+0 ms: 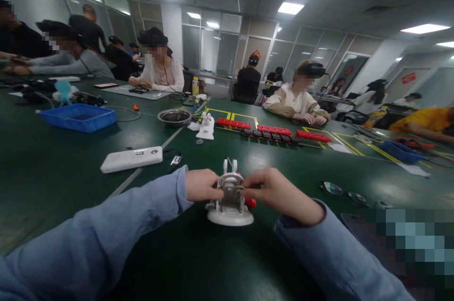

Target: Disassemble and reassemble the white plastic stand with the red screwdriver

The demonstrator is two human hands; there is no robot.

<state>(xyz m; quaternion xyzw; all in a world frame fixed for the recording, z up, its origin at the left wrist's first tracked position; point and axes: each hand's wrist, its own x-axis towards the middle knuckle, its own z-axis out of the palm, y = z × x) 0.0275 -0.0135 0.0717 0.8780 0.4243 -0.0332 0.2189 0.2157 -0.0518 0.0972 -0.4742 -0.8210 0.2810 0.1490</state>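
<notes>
A white plastic assembly (230,216) with a rounded base stands upright on the green table, with two prongs rising at its back. On its left side my left hand (203,184) has its fingers closed against the frame. My right hand (275,192) pinches at the upper right side of the assembly; whether a small part lies between those fingertips is too small to tell. A red piece (250,202) shows at the assembly's right, just below my right fingers.
Left lies a white case (132,159), with a blue tray (78,117) and metal bowl (174,117) behind. Red strips (274,129) and a white part (206,128) are ahead. Glasses (343,192) lie right. People sit across the green table (170,263).
</notes>
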